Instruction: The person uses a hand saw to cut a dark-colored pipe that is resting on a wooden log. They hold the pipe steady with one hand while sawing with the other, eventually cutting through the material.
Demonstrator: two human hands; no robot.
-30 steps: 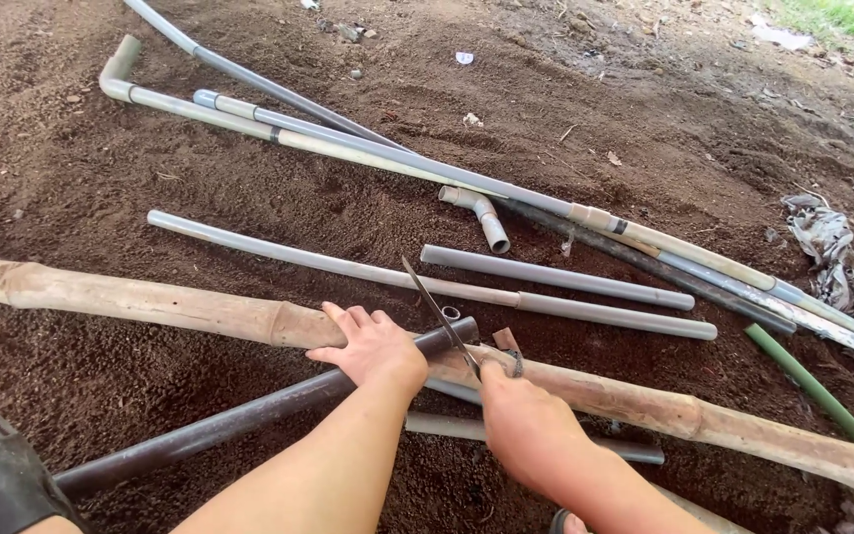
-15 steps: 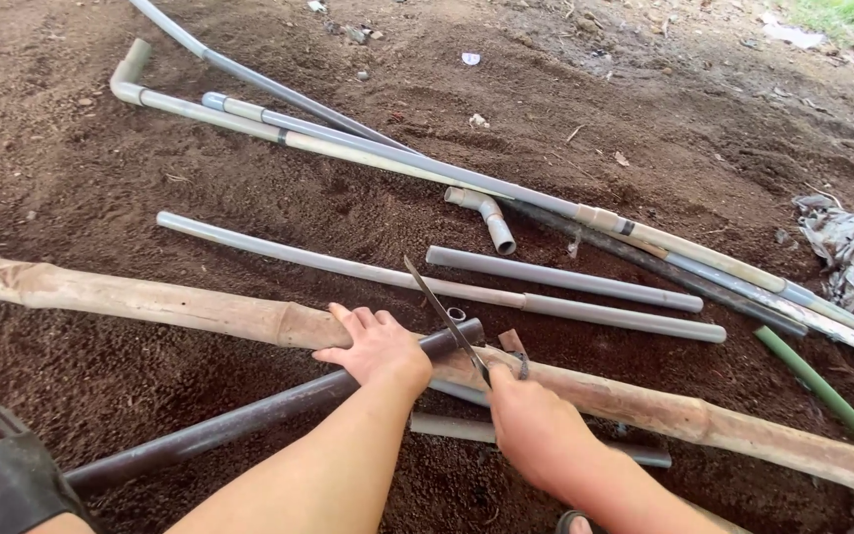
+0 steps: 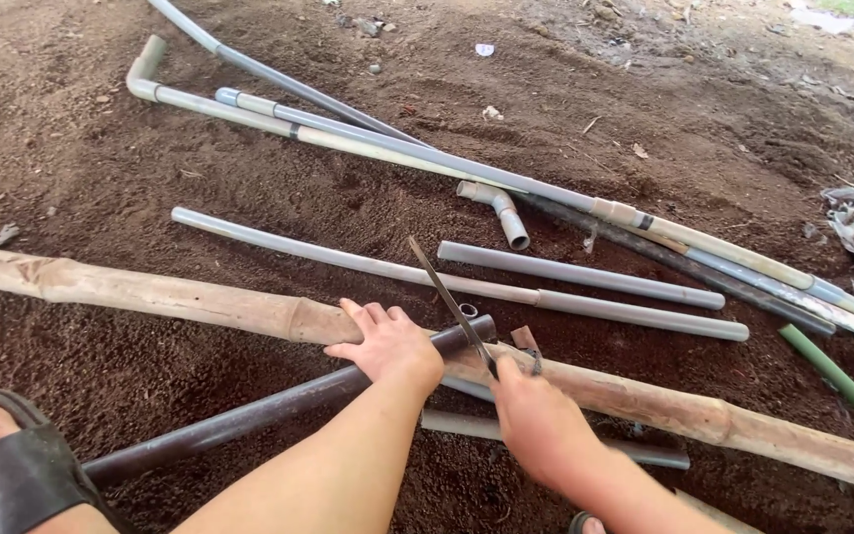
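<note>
Seen from above, on bare brown soil. Left hand point(image 3: 387, 346) lay flat, fingers spread, pressing a dark pipe point(image 3: 249, 415) down onto a long bamboo pole point(image 3: 150, 295). Right hand point(image 3: 536, 420) was closed round the handle of a thin hacksaw blade point(image 3: 447, 297), which slanted up and away across the pipe's open end point(image 3: 481, 324), just beside the left hand's fingers. Best done, judging by this, with the pipe pinned hard against the bamboo (no rolling), blade kept square, strokes long and light, fingers kept off the cut line. Grey pipes point(image 3: 585, 272) and an elbow fitting point(image 3: 501, 206) lay beyond.
</note>
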